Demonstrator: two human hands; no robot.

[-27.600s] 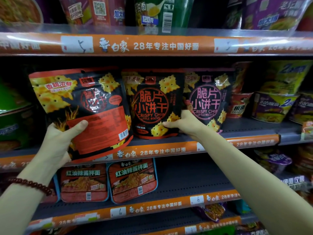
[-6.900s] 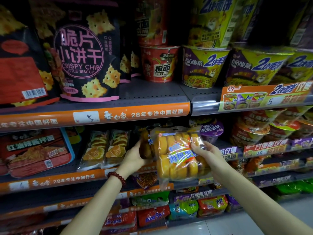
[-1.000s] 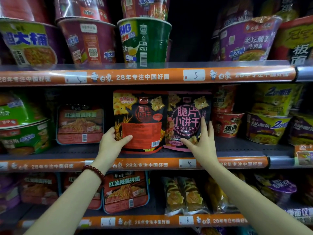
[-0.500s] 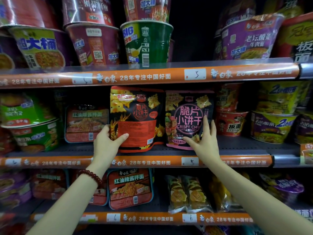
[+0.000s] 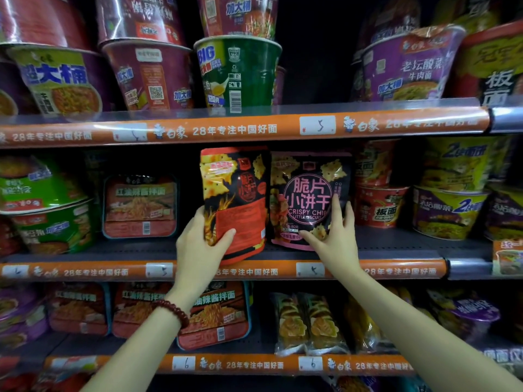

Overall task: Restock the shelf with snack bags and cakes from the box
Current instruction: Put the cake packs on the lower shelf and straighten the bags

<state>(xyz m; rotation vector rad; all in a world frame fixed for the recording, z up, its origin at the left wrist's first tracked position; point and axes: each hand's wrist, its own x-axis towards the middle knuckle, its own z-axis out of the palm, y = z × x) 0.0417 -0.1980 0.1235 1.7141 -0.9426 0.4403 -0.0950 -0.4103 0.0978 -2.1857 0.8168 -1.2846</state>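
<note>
With our left hand (image 5: pixel 202 244) gripping the orange snack bag (image 5: pixel 236 202) by its lower edge to stand it on the middle shelf (image 5: pixel 396 247), our right hand (image 5: pixel 332 236) presses loosely spread fingers against the pink bag (image 5: pixel 307 193) beside it, likely steadying it.

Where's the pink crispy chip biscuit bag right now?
The pink crispy chip bag stands mid-frame on the middle shelf, between the orange bag and red noodle cups, right hand on it.
</note>
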